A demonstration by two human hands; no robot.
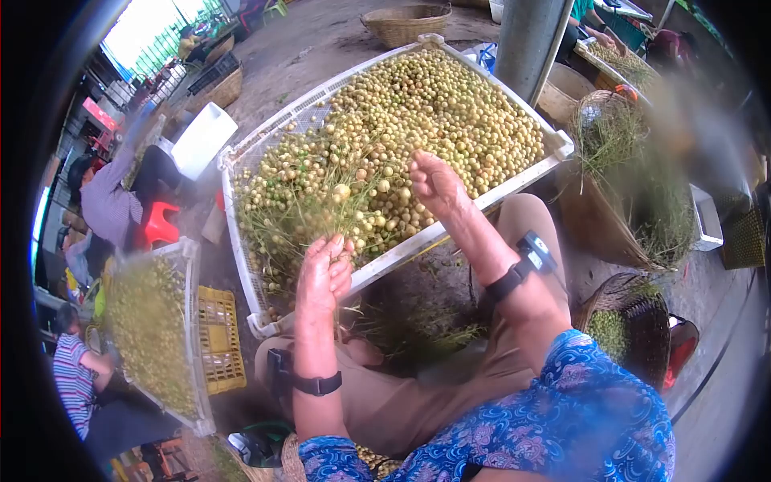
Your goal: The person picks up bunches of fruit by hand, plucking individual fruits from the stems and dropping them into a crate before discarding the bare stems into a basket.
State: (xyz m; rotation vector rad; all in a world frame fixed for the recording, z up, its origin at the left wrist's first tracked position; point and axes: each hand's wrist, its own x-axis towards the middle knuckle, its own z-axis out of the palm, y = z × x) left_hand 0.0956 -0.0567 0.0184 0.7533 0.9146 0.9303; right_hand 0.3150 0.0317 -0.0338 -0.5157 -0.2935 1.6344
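Note:
A large white mesh tray point(562, 146) rests tilted on my knees, filled with small yellow-green round fruits point(434, 104) and a tangle of thin green stems point(297, 209) at its near left part. My left hand point(323, 273) is closed around a bunch of stems with fruits at the tray's near edge. My right hand point(434, 185) hovers over the fruits near the tray's middle, fingers curled down onto the pile; whether it pinches anything is unclear. Both wrists wear black bands.
Woven baskets of stripped stems point(634, 185) stand to the right, another basket point(634, 329) holds green fruits. A grey post point(526, 40) rises behind the tray. At left, other people sit by a second tray point(152, 329), a yellow crate point(218, 337) and a red stool point(161, 225).

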